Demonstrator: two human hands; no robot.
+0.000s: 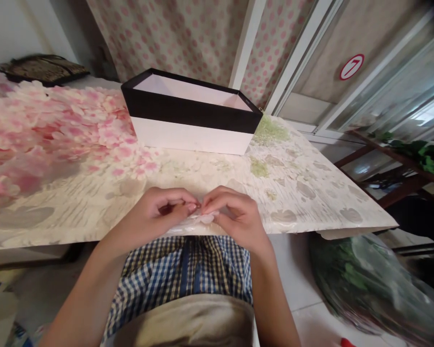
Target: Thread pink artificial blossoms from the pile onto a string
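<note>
My left hand (162, 207) and my right hand (235, 209) meet over the front edge of the table, fingertips almost touching. Both are closed in a pinch around a small whitish artificial flower (207, 218), its petals poking out below the fingers. Much of it is hidden by my fingertips. To the left lies a big heap of pink and white artificial flowers (68, 120), with loose ones spread toward the middle. Behind my hands stands an open box (191, 135), white below with a black upper band.
Green sprigs (271, 130) lie to the right of the box on the patterned tablecloth (311, 193). A dark patterned bag (45, 67) rests at the far left. On the floor at right is a clear plastic bag (369, 274) of green foliage. A dotted curtain (181, 38) hangs behind.
</note>
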